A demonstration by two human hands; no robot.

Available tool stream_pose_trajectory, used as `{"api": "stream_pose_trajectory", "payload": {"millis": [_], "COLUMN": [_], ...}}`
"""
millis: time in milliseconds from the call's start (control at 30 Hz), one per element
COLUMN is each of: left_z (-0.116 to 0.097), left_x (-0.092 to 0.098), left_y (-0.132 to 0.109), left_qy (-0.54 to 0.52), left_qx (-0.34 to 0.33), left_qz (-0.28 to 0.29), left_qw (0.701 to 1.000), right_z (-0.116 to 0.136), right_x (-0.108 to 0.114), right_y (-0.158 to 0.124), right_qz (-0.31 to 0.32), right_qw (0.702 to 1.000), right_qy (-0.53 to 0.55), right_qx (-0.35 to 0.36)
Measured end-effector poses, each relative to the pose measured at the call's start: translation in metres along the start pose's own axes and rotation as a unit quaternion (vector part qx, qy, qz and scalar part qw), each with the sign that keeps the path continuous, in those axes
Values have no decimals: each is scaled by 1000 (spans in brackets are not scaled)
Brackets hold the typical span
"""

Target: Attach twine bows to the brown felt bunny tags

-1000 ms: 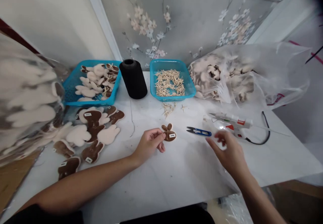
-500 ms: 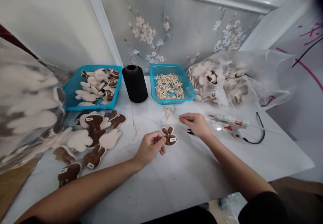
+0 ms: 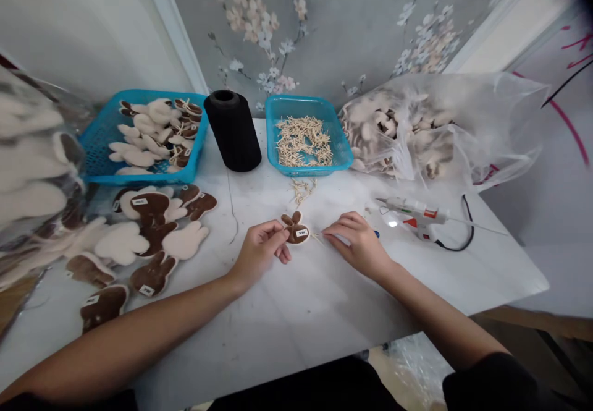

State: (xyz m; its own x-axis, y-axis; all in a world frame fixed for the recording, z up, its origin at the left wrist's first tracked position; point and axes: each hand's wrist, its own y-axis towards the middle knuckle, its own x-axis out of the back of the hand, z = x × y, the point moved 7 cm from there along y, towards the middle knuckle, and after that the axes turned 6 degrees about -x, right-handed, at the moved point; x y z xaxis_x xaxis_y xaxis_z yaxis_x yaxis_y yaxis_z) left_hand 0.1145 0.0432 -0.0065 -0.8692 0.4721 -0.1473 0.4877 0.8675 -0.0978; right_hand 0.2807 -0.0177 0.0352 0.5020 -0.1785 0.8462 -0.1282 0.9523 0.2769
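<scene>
My left hand (image 3: 262, 250) is closed on the edge of a small brown plush bunny head (image 3: 294, 230) with a cream border and a white label. Its two ears point away from me. Just right of the bunny, the thumb and fingers of my right hand (image 3: 356, 244) pinch a thin cream cord piece (image 3: 315, 235), which looks like a tiny bow. A few similar cord pieces (image 3: 301, 191) lie loose beyond the bunny. Partly hidden behind my right hand is a small blue-tipped object (image 3: 377, 233).
A blue basket (image 3: 200, 145) of bunnies, a black thread cone (image 3: 234, 131) and a blue tray (image 3: 311, 105) of cord pieces line the back. Loose bunnies (image 3: 152, 272) lie left. At right are a plastic bag (image 3: 482, 127) of plush pieces and a glue gun (image 3: 417, 212) with its cable.
My right hand has come down beside the bunny, with a cord piece now visible at its fingertips. My left hand still grips the bunny. The camera view has shifted.
</scene>
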Motion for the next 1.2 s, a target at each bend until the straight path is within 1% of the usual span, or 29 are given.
{"api": "stream_pose_trajectory", "payload": {"millis": [67, 133, 267, 333, 400, 467, 533, 600, 700, 800, 867, 900, 967, 1033, 1200], "left_z": [0, 0, -2, -4, -5, -2, 2, 6, 9, 9, 8, 7, 7, 7, 6], "left_x": [3, 4, 5, 5, 4, 4, 6, 6, 2, -2, -5, -6, -8, -9, -12], "left_y": [1, 2, 3, 7, 13, 19, 22, 21, 14, 8, 6, 6, 5, 6, 7], "left_qy": [-13, -19, -8, 9, 33, 56, 76, 109, 190, 272, 306, 318, 339, 354, 373], "left_qx": [-5, -9, -17, -7, 20, 67, 117, 152, 167, 156, 143, 138, 133, 129, 108], "left_qz": [-15, -24, -20, 13, 73, 142, 201, 260, 327, 346, 352, 357, 368, 380, 401], "left_qw": [1000, 999, 1000, 1000, 997, 986, 970, 947, 910, 884, 873, 867, 856, 845, 830], "right_z": [4, 6, 7, 8, 8, 9, 9, 9, 7, 6, 8, 12, 22, 30, 35], "right_x": [-6, -13, -24, -26, -28, -29, -30, -30, -30, -22, -16, -15, -18, -24, -31], "right_y": [8, 16, 26, 28, 27, 26, 25, 24, 23, 20, 16, 13, 9, 6, 6], "right_qz": [41, 77, 113, 119, 122, 120, 113, 104, 79, 16, -23, -29, -17, 12, 52], "right_qw": [997, 992, 982, 980, 979, 979, 980, 980, 983, 995, 999, 998, 995, 990, 986], "right_qy": [1, -12, -45, -56, -64, -69, -72, -77, -90, -57, 2, 33, 82, 110, 112], "right_qx": [58, 102, 146, 152, 151, 149, 149, 149, 136, 82, 49, 45, 61, 85, 108]}}
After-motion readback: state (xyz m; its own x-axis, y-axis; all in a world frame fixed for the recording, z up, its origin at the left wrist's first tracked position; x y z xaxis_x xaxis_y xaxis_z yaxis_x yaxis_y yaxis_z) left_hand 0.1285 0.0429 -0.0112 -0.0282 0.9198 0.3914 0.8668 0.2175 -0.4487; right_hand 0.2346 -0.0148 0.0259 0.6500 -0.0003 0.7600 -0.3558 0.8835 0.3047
